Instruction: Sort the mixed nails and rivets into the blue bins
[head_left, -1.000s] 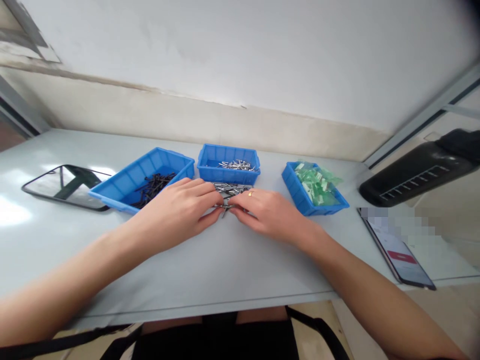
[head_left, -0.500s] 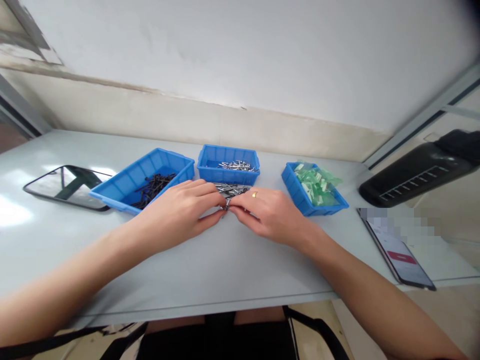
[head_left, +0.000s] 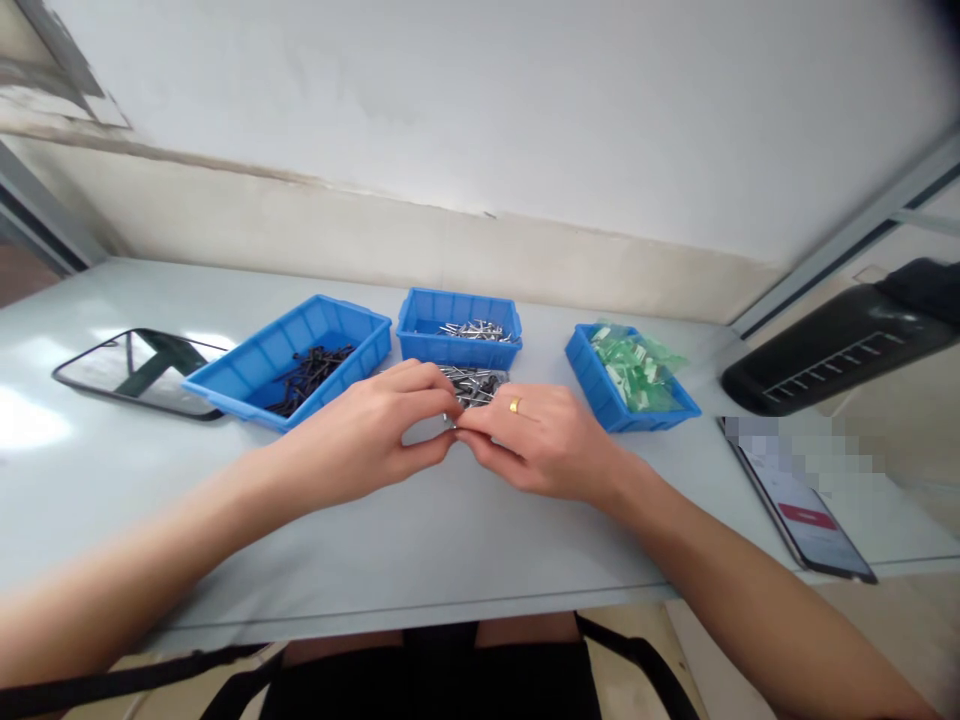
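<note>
My left hand [head_left: 382, 425] and my right hand [head_left: 546, 440] meet fingertip to fingertip above the table, both closed in a pinch. A tiny glint of metal shows where they touch; fingers hide the rest of the piece. A gold ring [head_left: 514, 405] is on my right hand. Just behind the fingertips lies a heap of thin, silver screw-like pins with some dark pieces [head_left: 480, 384], partly covered by my hands. Farther back, a small blue bin [head_left: 459, 350] contains similar silver pins [head_left: 480, 330].
At left, a blue bin [head_left: 232, 385] of black screw-like pieces [head_left: 311, 375] overlaps a black-framed mirror [head_left: 135, 375]. A blue bin [head_left: 600, 385] with green packets [head_left: 637, 370] stands at right, near a phone [head_left: 802, 510] and a black bottle [head_left: 817, 345].
Both hands have dropped slightly toward me, still joined at the fingertips. My left thumb and forefinger bow wider apart. More of the heap shows behind them.
</note>
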